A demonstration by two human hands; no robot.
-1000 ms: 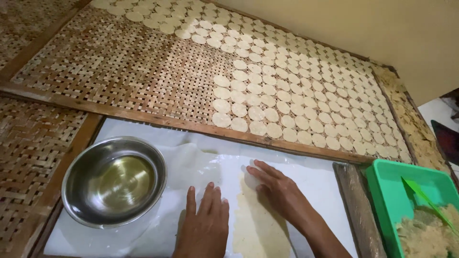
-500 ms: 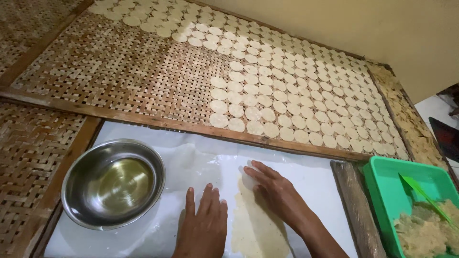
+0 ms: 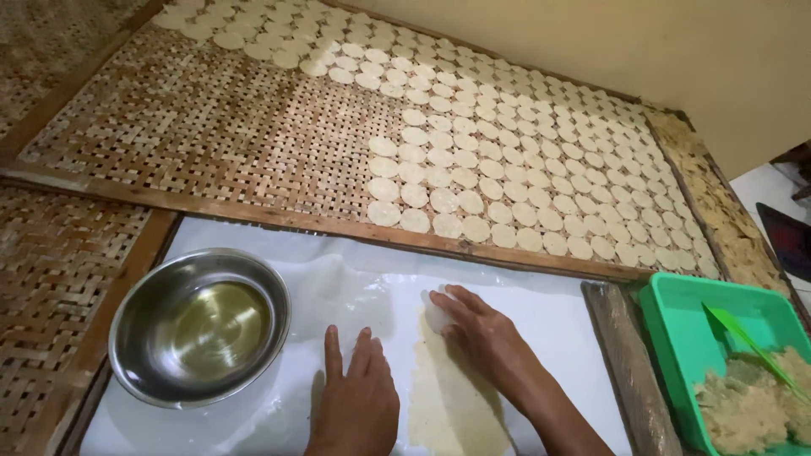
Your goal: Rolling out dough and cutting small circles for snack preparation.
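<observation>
A thin pale sheet of dough point(image 3: 452, 397) lies on a white plastic sheet point(image 3: 355, 295). My left hand point(image 3: 355, 401) rests flat on the plastic just left of the dough, fingers spread. My right hand point(image 3: 481, 338) lies across the dough's far end, fingertips on a small round cutter or disc point(image 3: 435, 314) at its top edge; which of the two it is I cannot tell. Beyond the plastic, a woven bamboo tray point(image 3: 211, 135) carries several rows of round pale dough discs point(image 3: 524, 169).
A steel bowl point(image 3: 198, 325) holding a little yellowish liquid stands to the left on the plastic. At the right, past a wooden board point(image 3: 629, 363), sits a green plastic tub point(image 3: 676, 312) holding crumbly dough point(image 3: 752, 405) and a green scraper point(image 3: 748, 342). More woven mat point(image 3: 51, 270) lies at left.
My right hand has slid slightly toward the dough's top left corner. The view has shifted a little downward and left. My left hand has stayed put.
</observation>
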